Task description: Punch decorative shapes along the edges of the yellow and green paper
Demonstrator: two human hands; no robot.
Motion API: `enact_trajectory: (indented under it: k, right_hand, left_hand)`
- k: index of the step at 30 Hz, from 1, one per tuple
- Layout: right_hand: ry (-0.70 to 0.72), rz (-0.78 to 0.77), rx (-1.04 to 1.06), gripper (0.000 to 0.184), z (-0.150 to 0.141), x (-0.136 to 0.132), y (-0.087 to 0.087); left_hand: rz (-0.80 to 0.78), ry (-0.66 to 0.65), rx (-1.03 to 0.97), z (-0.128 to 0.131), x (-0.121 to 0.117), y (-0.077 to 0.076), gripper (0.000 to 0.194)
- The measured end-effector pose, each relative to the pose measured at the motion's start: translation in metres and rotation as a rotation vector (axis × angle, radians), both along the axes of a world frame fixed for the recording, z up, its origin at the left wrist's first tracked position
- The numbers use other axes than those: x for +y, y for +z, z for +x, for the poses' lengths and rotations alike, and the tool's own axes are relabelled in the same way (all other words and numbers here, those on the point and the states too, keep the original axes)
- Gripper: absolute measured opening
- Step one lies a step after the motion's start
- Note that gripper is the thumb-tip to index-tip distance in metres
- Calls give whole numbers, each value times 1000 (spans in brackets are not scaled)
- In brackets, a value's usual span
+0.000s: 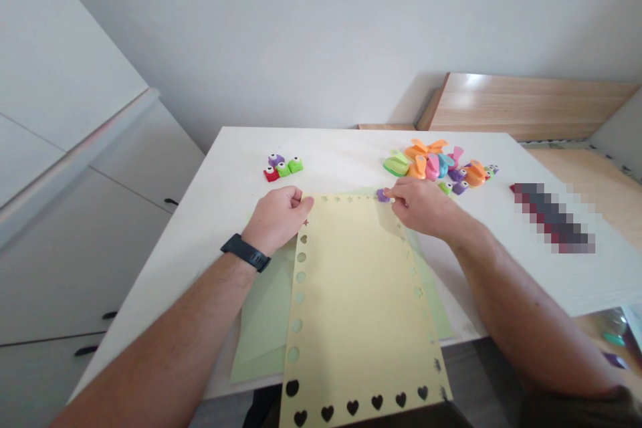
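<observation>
A pale yellow paper sheet (356,301) with punched shapes along its edges lies on green sheets (263,321) on the white table (210,214). My left hand (278,217), with a black watch on the wrist, is closed and pinches the sheet's far left corner. My right hand (424,207) is closed on a small purple paper punch (384,195) set at the sheet's far right corner.
A pile of orange, pink, green and purple punches (436,164) lies behind my right hand. Three small punches (281,167) sit at the far left. A blurred dark object (552,217) lies to the right. White cabinets (75,214) stand at left, a wooden board (526,103) behind.
</observation>
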State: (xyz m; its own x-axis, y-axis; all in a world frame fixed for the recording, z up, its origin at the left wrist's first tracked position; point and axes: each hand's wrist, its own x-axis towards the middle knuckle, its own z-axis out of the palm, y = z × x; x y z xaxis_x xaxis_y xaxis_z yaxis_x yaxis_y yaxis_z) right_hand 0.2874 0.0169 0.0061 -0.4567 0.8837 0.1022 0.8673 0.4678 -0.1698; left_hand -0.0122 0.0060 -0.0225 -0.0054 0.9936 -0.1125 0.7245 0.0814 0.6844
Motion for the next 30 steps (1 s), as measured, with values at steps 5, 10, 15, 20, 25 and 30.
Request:
enact_trajectory:
  k: [5,10,15,20,25,30]
  right_hand:
    - [5,-16,-7,36,1,1,0]
    - [-11,-37,-40,34,1,4,0]
    - [-38,-58,-82,35,-1,6,-2]
    - [-48,-51,-61,32,-4,2,-1]
    - [-46,-37,-14,31,-2,3,1]
    - [-47,6,111,34,4,5,-1]
  left_hand:
    - [-1,3,-1,1,-1,1,28]
    - [9,4,5,2,-1,3,28]
    - [-5,12,11,2,-1,5,28]
    - [-3,15,0,2,-1,3,28]
    - [22,0,15,1,-1,0,27]
    - [12,-11,19,1,-1,1,28]
